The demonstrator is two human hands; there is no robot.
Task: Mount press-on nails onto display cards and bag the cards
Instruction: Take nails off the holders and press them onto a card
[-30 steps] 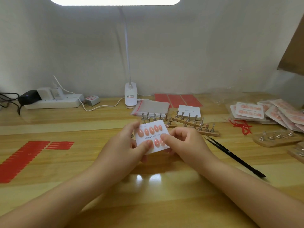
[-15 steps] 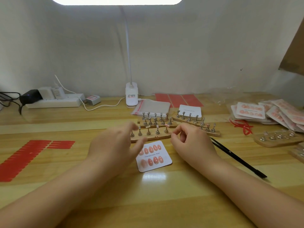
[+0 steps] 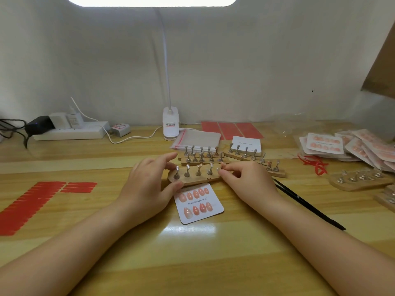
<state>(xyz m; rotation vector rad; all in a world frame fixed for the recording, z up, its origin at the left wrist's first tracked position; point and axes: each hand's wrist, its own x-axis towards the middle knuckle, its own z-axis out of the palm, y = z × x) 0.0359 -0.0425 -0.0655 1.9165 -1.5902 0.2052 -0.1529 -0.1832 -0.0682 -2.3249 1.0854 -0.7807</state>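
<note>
Clearly mid-mounting. Card (image 3: 198, 202) flat on desk (image 3: 192, 253) at centre frame, just below wooden stand (image 3: 192, 177), so each nail travels only a short hop from peg to card. 5 nails in card's top row, 4 in bottom row, with bottom right slot apparently bare; 1 more nail probably wanted.

Left hand (image 3: 149, 189) steadying stand: thumb against near edge, forefinger stretched over far edge, span wide, fingers mostly straight. Likely there to stop stand sliding while a nail comes off.

Right hand (image 3: 241, 178) at stand's right end, thumb and forefinger drawn close in a narrow pinch round a small pink nail (image 3: 223, 165) at the last peg. Whether already free of the peg, cannot tell.

Further stands behind at centre, bags (image 3: 197, 138) beyond them, blank card (image 3: 246, 144) to their right. Bagged cards (image 3: 350, 147) heaped at right edge. Black tool (image 3: 307, 207) lying idle beside right wrist. Red strips (image 3: 32, 201) at left.
</note>
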